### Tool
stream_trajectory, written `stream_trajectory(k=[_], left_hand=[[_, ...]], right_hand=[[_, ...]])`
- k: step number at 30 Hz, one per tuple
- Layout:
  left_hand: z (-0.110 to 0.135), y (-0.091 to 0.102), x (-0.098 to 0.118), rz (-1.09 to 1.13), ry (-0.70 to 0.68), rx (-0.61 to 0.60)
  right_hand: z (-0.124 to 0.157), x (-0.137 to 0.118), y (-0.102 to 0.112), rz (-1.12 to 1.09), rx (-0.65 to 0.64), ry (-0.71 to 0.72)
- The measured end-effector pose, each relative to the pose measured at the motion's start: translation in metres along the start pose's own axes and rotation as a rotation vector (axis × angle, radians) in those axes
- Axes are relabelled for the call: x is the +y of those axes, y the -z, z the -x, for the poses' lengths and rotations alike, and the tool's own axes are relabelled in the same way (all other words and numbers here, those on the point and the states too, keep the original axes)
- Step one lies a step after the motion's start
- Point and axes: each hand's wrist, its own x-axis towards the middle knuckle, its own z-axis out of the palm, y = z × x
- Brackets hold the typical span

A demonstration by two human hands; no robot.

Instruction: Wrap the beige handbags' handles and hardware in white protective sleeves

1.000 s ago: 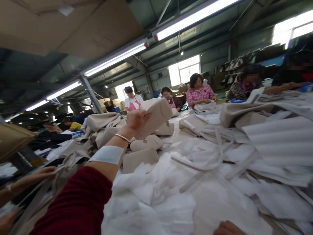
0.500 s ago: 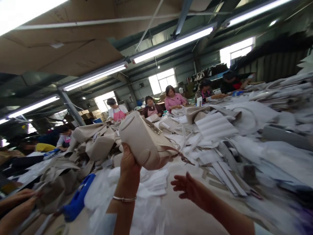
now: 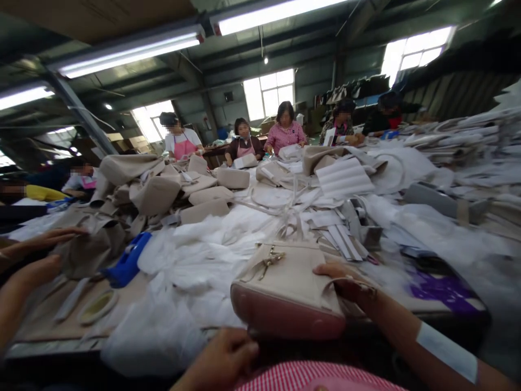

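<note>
A beige handbag (image 3: 285,288) with a gold clasp lies on its side at the near edge of the table, its pinkish base turned toward me. My right hand (image 3: 345,282) is closed over the bag's right end, thumb on top, by a strap. My left hand (image 3: 223,355) is low in the view, fingers curled at the bag's lower left corner; how firmly it grips is hard to see. White padding sheets (image 3: 191,260) lie just beyond the bag.
A heap of beige bags (image 3: 154,190) fills the left middle of the table, with a blue object (image 3: 126,260) in front. Another person's hands (image 3: 40,244) work at the left. White strips and a purple patch (image 3: 439,288) lie right. Several people sit at the far end.
The bag, held up high in my left hand before, has come down to the near table edge. My right hand has taken hold of it. The view has tilted down.
</note>
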Motion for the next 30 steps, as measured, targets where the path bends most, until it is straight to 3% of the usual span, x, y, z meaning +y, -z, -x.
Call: stream_trajectory(k=[3, 5, 7, 9, 12, 15, 17, 19, 20, 23, 25, 30], left_hand=[[-0.014, 0.029, 0.023, -0.057, -0.154, 0.423], [-0.037, 0.037, 0.038, -0.1, -0.229, 0.532], [-0.056, 0.035, 0.051, -0.13, -0.225, 0.492], [-0.062, 0.029, 0.059, -0.139, -0.194, 0.419], [-0.048, 0.022, 0.062, -0.12, -0.199, 0.238], [-0.031, 0.019, 0.051, -0.153, -0.128, 0.102], [-0.03, 0.018, 0.042, -0.193, -0.056, 0.115], [-0.035, 0.017, 0.036, -0.224, -0.037, 0.126], [-0.038, 0.017, 0.035, -0.237, -0.049, 0.129], [-0.046, 0.017, 0.034, -0.268, -0.093, 0.15], [-0.048, 0.017, 0.034, -0.266, -0.088, 0.138], [-0.044, 0.018, 0.034, -0.272, -0.078, 0.134]], right_hand=[[0.001, 0.025, -0.011, -0.011, 0.004, 0.095], [-0.006, 0.034, -0.017, 0.013, 0.029, 0.153], [-0.012, 0.03, -0.016, 0.046, 0.04, 0.203], [-0.011, 0.011, -0.006, 0.079, 0.048, 0.18], [-0.001, -0.034, 0.01, 0.071, 0.063, -0.024], [-0.005, -0.06, 0.014, -0.152, 0.007, -0.277], [-0.028, -0.051, 0.009, -0.314, -0.054, -0.456], [-0.062, -0.028, 0.003, -0.209, -0.164, -0.618], [-0.081, -0.015, 0.001, -0.204, -0.14, -0.648], [-0.136, 0.014, -0.002, -0.229, -0.063, -0.622], [-0.167, 0.02, -0.009, -0.281, -0.049, -0.598], [-0.212, 0.019, -0.057, -0.39, -0.102, -0.605]])
